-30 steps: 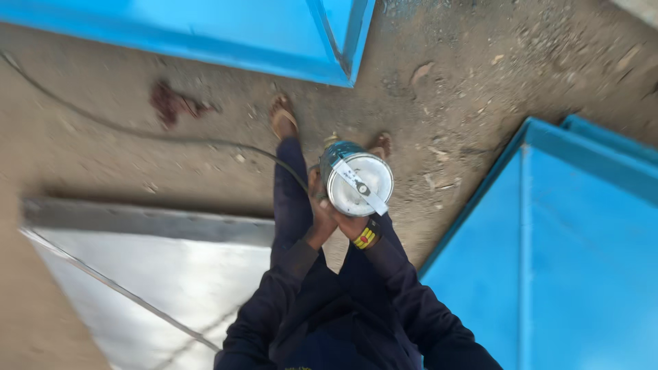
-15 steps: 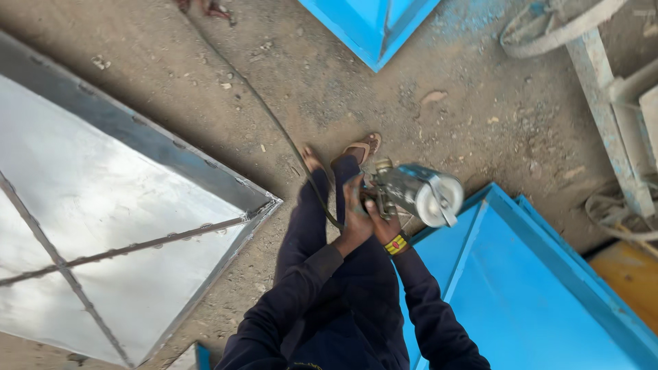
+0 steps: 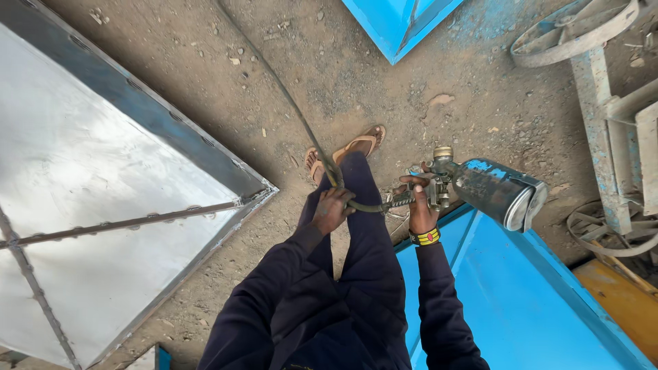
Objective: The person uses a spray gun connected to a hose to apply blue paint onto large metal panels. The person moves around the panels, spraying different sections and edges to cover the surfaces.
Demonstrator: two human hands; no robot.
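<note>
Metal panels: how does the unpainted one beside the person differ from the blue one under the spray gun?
The unpainted panel is bare, shiny grey, crossed by riveted strips; the blue panel is evenly coated. The first lies on the left hand's side, the second below the right hand and spray gun. Both rest on dirt ground.

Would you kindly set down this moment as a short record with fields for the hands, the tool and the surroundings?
Left hand: grips the dark rubber hose near its bend.
Right hand: holds the paint-stained metal spray gun by its handle; a yellow beaded wristband sits on the wrist.
Cup: grey metal paint cup on the gun, tilted to the right.
Ground: bare dirt floor; feet in brown sandals.
Nearby: blue painted metal panel under the gun; unpainted silver sheet-metal panel to the left.
</note>
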